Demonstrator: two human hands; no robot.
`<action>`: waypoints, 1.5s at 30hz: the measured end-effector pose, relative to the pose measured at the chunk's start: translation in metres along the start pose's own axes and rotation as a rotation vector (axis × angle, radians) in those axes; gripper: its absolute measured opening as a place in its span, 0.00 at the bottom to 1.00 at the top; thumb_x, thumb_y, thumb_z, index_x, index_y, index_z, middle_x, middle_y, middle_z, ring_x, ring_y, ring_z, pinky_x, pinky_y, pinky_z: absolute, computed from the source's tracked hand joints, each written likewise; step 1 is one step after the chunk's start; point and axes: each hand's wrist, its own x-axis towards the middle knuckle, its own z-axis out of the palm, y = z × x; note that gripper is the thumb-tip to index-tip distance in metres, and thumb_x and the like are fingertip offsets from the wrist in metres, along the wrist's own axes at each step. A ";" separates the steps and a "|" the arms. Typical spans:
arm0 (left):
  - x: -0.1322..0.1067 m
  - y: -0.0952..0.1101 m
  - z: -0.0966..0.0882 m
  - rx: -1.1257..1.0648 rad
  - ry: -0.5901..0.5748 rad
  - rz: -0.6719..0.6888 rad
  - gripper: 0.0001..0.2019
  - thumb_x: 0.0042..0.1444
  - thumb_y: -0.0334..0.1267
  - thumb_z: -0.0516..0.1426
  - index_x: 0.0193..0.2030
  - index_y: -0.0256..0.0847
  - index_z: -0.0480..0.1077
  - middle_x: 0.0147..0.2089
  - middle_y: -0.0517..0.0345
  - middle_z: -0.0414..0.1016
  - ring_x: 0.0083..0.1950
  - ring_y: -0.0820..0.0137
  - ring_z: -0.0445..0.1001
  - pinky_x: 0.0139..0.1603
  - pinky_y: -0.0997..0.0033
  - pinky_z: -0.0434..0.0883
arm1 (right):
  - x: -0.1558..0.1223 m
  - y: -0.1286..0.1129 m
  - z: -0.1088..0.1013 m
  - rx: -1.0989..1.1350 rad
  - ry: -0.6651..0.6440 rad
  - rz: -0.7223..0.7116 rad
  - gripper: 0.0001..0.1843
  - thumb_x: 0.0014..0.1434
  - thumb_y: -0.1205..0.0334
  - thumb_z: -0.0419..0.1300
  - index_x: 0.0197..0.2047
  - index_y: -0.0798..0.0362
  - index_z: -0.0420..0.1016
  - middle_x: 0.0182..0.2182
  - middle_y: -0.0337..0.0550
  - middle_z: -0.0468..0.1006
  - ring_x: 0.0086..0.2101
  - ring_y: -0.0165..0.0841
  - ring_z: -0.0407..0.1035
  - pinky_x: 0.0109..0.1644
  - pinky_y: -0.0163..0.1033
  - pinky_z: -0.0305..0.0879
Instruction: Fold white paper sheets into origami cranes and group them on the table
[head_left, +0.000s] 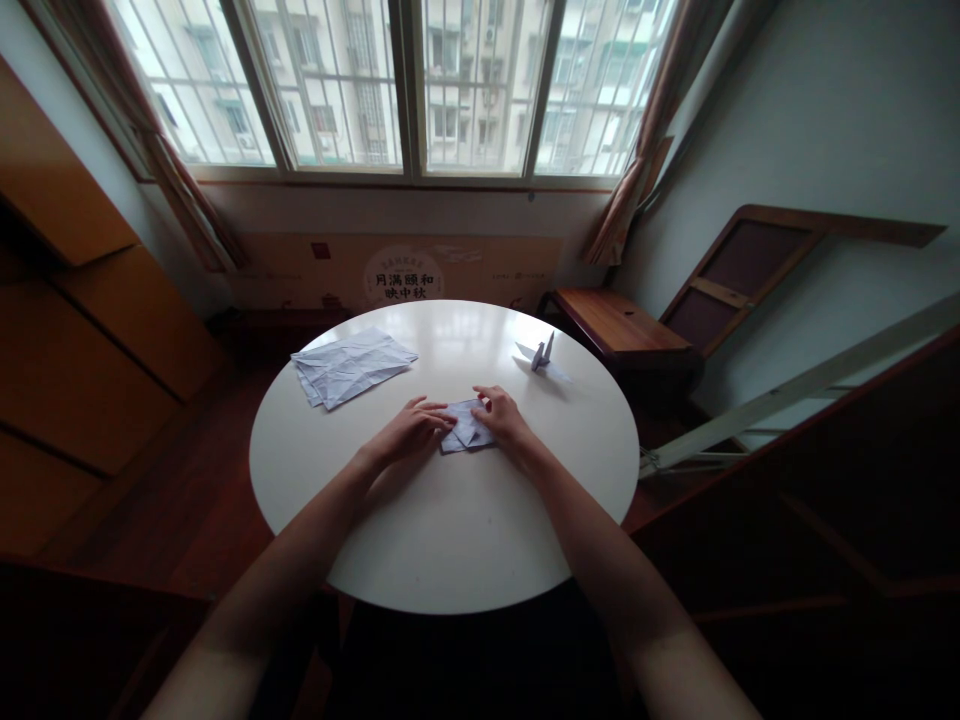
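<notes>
A small piece of folded white paper (468,434) lies flat near the middle of the round white table, with a pointed flap on its top face. My left hand (412,430) is at its left edge, fingers stretched out and their tips resting on the paper. On the other side, the fingers of my right hand (504,416) curl over the upper right part of the paper, thumb and index finger at its edge. A folded paper crane (538,357) stands farther back on the right. Back left lies a loose stack of creased paper sheets (352,368).
The round table (450,560) has a curved edge close to my body. Behind it are a printed panel (465,265) and a barred window (472,110). A wooden bench (622,320) stands at the back right, and orange cabinets (82,350) are at the left.
</notes>
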 end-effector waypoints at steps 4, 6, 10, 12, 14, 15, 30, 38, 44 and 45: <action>0.002 0.005 -0.007 0.136 -0.039 -0.074 0.12 0.62 0.35 0.53 0.47 0.48 0.76 0.55 0.57 0.77 0.62 0.62 0.68 0.67 0.48 0.52 | 0.001 0.001 0.000 0.058 -0.002 0.014 0.25 0.48 0.70 0.64 0.52 0.53 0.76 0.38 0.45 0.71 0.37 0.33 0.69 0.46 0.41 0.69; 0.002 0.006 -0.009 0.166 -0.029 -0.099 0.11 0.62 0.38 0.54 0.47 0.47 0.75 0.56 0.56 0.76 0.61 0.61 0.69 0.66 0.48 0.53 | 0.001 0.000 0.001 0.107 -0.019 -0.004 0.26 0.48 0.72 0.63 0.52 0.54 0.76 0.37 0.44 0.70 0.35 0.32 0.69 0.45 0.39 0.70; 0.002 0.006 -0.009 0.177 -0.028 -0.124 0.15 0.60 0.47 0.56 0.50 0.44 0.74 0.56 0.52 0.75 0.56 0.60 0.73 0.62 0.52 0.60 | 0.002 -0.001 0.003 0.199 0.001 -0.038 0.31 0.46 0.76 0.61 0.55 0.53 0.74 0.38 0.42 0.70 0.31 0.27 0.66 0.41 0.37 0.70; 0.002 0.004 -0.007 0.178 -0.027 -0.119 0.18 0.60 0.49 0.57 0.53 0.43 0.73 0.56 0.50 0.75 0.56 0.59 0.72 0.60 0.54 0.63 | 0.002 -0.003 0.004 0.248 -0.018 -0.047 0.32 0.46 0.76 0.61 0.56 0.52 0.72 0.36 0.40 0.72 0.30 0.27 0.66 0.40 0.36 0.69; 0.002 0.002 -0.005 0.180 -0.019 -0.119 0.20 0.60 0.50 0.56 0.55 0.43 0.72 0.57 0.50 0.74 0.57 0.58 0.71 0.58 0.56 0.65 | 0.001 -0.006 0.004 0.302 -0.090 -0.087 0.27 0.48 0.74 0.62 0.53 0.53 0.75 0.34 0.39 0.74 0.31 0.28 0.68 0.39 0.36 0.69; 0.002 0.001 -0.005 0.182 -0.015 -0.125 0.20 0.60 0.50 0.56 0.55 0.43 0.71 0.57 0.50 0.73 0.57 0.58 0.71 0.58 0.56 0.65 | 0.000 -0.008 0.004 0.319 -0.132 -0.123 0.22 0.49 0.72 0.62 0.49 0.54 0.77 0.34 0.41 0.75 0.32 0.29 0.69 0.39 0.36 0.69; 0.001 -0.004 -0.001 0.176 -0.062 -0.184 0.23 0.62 0.52 0.52 0.61 0.47 0.68 0.64 0.49 0.64 0.64 0.55 0.63 0.64 0.52 0.59 | -0.005 -0.016 -0.007 0.092 -0.199 -0.299 0.08 0.57 0.64 0.61 0.31 0.54 0.83 0.30 0.44 0.79 0.31 0.30 0.70 0.39 0.35 0.65; 0.001 -0.004 -0.001 0.137 -0.092 -0.192 0.22 0.62 0.51 0.54 0.61 0.49 0.67 0.66 0.51 0.65 0.68 0.55 0.58 0.66 0.46 0.55 | -0.002 -0.008 -0.015 0.108 -0.278 -0.268 0.08 0.54 0.60 0.66 0.29 0.55 0.83 0.27 0.42 0.74 0.25 0.27 0.66 0.32 0.33 0.61; 0.002 -0.004 -0.004 0.007 -0.031 -0.026 0.15 0.63 0.34 0.53 0.51 0.54 0.75 0.58 0.57 0.74 0.59 0.63 0.68 0.62 0.55 0.63 | -0.008 -0.016 -0.019 0.064 -0.315 -0.310 0.07 0.54 0.58 0.67 0.31 0.51 0.84 0.33 0.43 0.77 0.35 0.32 0.70 0.44 0.37 0.64; 0.003 -0.003 -0.005 -0.017 -0.033 -0.015 0.14 0.63 0.35 0.54 0.51 0.54 0.76 0.56 0.57 0.75 0.57 0.63 0.70 0.61 0.56 0.64 | -0.009 -0.017 -0.019 0.053 -0.315 -0.319 0.06 0.52 0.57 0.68 0.32 0.49 0.84 0.35 0.44 0.78 0.38 0.35 0.70 0.47 0.39 0.64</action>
